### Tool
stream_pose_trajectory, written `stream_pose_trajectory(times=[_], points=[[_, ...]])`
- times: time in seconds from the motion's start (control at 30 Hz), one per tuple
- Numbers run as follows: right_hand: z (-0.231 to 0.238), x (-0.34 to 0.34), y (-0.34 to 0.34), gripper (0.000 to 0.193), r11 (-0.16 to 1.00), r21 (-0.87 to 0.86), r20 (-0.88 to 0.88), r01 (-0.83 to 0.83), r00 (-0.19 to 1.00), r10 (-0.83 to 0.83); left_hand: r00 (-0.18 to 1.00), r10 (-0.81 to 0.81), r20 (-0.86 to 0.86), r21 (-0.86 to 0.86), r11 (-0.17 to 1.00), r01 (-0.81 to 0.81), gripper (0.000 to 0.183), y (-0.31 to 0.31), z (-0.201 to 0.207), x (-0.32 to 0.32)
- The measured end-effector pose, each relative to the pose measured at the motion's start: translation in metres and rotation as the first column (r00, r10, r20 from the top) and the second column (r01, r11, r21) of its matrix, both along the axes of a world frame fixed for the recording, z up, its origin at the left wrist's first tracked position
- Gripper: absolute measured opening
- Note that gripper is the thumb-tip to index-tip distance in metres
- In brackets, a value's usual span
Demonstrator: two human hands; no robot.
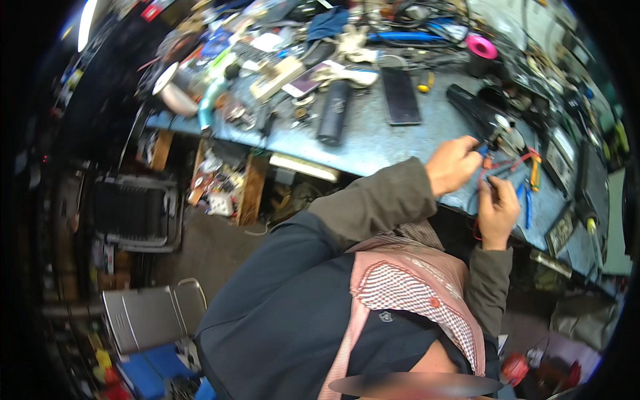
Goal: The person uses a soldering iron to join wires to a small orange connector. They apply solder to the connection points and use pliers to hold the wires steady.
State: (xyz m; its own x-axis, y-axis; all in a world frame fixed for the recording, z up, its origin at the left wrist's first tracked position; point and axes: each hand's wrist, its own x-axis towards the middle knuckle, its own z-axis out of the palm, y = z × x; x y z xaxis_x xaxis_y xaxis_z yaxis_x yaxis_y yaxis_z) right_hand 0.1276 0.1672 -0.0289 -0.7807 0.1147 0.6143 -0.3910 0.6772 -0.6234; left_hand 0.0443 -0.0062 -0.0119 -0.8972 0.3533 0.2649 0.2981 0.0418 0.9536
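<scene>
My left hand (455,165) is over the front edge of the blue workbench, its fingers curled and pinched at a small dark part that I cannot make out. Just to its right and nearer me, my right hand (499,212) is closed, thumb against fingers; what it pinches is too small to tell. A thin red wire (481,175) runs between the hands. Beyond them lies a black tapered housing (470,110) with a round metal part (501,121) at its near end. Blue-handled pliers (528,208) and an orange-handled tool (535,175) lie right of my right hand.
On the bench (360,150) are a dark smartphone (401,97), a black cylinder (335,112) and a white-framed phone (310,80). Cluttered tools and cables line the back. A grey boxy meter (560,160) stands at right. A metal folding chair (143,319) is at lower left.
</scene>
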Motion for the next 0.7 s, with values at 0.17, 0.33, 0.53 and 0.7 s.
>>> stream_pose_trajectory(times=[0.17, 0.33, 0.53, 0.7], points=[[0.002, 0.002, -0.001, 0.014, 0.999, 0.017, 0.054, -0.03, 0.998, 0.029, 0.991, 0.135, -0.007, -0.318, 0.939, -0.13, 0.039, -0.003, 0.019, 0.006], [0.001, 0.0, 0.001, 0.016, 0.997, 0.058, 0.034, -0.047, 0.998, 0.045, 0.964, 0.134, -0.231, -0.496, 0.836, -0.235, 0.039, -0.001, 0.017, 0.011], [0.004, 0.004, 0.0, 0.012, 0.999, 0.022, 0.017, -0.026, 1.0, 0.026, 0.606, 0.419, -0.676, -0.066, 0.785, -0.616, 0.028, -0.06, 0.024, 0.005], [-0.001, 0.001, 0.004, 0.012, 0.996, 0.093, -0.018, 0.006, 1.0, -0.004, 0.185, 0.74, -0.647, -0.014, 0.231, -0.973, 0.027, -0.29, 0.052, -0.03]])
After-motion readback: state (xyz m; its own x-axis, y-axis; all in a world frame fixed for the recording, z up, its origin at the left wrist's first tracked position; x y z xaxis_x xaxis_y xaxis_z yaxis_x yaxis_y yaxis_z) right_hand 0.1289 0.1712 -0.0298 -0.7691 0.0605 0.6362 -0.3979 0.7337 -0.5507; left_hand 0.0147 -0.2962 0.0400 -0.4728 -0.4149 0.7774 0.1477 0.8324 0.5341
